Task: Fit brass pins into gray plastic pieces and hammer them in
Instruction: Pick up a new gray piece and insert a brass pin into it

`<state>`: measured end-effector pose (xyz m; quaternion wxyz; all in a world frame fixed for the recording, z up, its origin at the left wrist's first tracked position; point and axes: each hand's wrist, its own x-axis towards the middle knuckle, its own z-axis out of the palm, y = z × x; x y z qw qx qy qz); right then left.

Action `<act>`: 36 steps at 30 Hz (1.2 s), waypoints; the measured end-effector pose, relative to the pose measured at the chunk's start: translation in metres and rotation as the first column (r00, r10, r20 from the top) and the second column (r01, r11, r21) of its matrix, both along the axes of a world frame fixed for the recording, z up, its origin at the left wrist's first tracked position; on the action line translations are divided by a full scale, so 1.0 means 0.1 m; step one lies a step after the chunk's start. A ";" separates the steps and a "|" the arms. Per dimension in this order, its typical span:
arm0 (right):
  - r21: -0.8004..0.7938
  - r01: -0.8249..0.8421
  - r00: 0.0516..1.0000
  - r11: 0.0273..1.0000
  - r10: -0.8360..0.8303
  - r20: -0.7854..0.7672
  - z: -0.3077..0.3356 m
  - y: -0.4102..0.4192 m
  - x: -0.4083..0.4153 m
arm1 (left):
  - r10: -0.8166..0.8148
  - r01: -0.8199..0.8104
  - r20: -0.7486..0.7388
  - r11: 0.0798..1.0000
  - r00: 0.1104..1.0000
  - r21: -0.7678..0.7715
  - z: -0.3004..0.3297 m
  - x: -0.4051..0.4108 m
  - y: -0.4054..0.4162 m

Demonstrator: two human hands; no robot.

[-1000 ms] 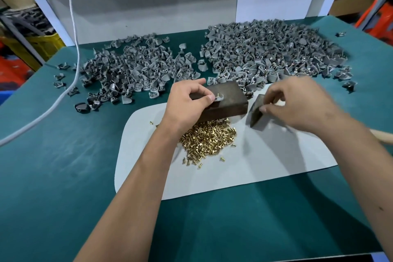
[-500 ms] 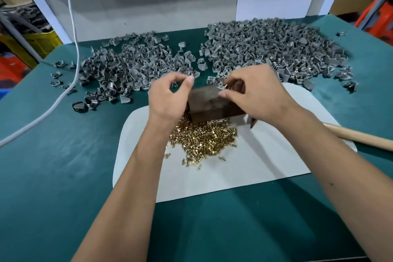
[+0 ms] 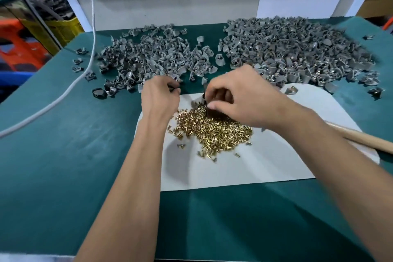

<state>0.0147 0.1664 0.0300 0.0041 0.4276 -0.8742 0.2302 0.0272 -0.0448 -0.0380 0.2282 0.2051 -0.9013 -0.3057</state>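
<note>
Brass pins (image 3: pixel 214 132) are heaped on a white sheet (image 3: pixel 265 166), which is spread over a green table (image 3: pixel 63 166). Just behind the heap, a dark block (image 3: pixel 217 112) is largely covered by the right hand (image 3: pixel 240 100). The fingers of this hand are curled down over the block's top, with the thumb (image 3: pixel 214 106) laid along its near face; whether a small part is pinched beneath them cannot be told, as the fingertips are hidden and blurred. The left hand (image 3: pixel 159 98) is held at the sheet's far left corner, at the near edge of the left pile of gray plastic pieces (image 3: pixel 153 59). Its fingers are curled downward among the pieces — something dark seems to be pinched at the fingertips, but motion blur prevents this from being confirmed.

A second, larger pile of gray pieces (image 3: pixel 297 51) is spread across the far right of the table, and a few strays are scattered beside both piles. A wooden handle (image 3: pixel 361 138) is seen lying across the right edge of the sheet, partly hidden by the right forearm; its head is not visible. A white cord (image 3: pixel 63 91) is draped from above across the left of the table. Beyond the table edge at the left, a yellow crate (image 3: pixel 63 30) and orange shapes are seen — blurred.
</note>
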 end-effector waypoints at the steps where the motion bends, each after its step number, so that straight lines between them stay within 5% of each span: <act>1: 0.036 -0.070 0.998 0.997 0.070 -0.005 -0.02 -0.09 0.08 | 0.010 -0.010 0.002 1.000 1.000 0.004 0.01 0.00 -0.01; 8: 0.218 -0.319 0.947 0.922 0.318 0.041 -0.23 -0.48 0.36 | -0.038 0.039 -0.029 0.999 0.999 0.030 0.06 0.02 -0.06; 16: 0.308 -0.293 0.956 0.905 0.276 0.099 -0.28 -0.53 0.32 | 0.034 -0.040 0.036 0.983 0.999 0.180 0.04 0.00 -0.12; 21: 0.364 -0.238 0.964 0.901 0.264 -0.021 -0.25 -0.49 0.28 | 0.018 0.017 -0.146 0.972 0.989 0.235 0.05 0.00 -0.06; 27: -0.105 -0.113 0.987 0.988 0.124 0.106 -0.13 -0.13 0.15 | -0.088 0.302 -0.381 0.778 0.920 0.550 0.14 -0.03 0.16; 33: -0.515 0.187 0.981 0.837 -0.130 0.145 -0.25 0.33 -0.07 | -0.098 0.436 -0.518 0.681 0.850 0.588 0.18 -0.04 0.40; 36: -0.588 0.288 0.957 0.756 -0.197 0.215 -0.37 0.42 -0.13 | -0.167 0.495 -0.504 0.591 0.847 0.637 0.18 -0.04 0.47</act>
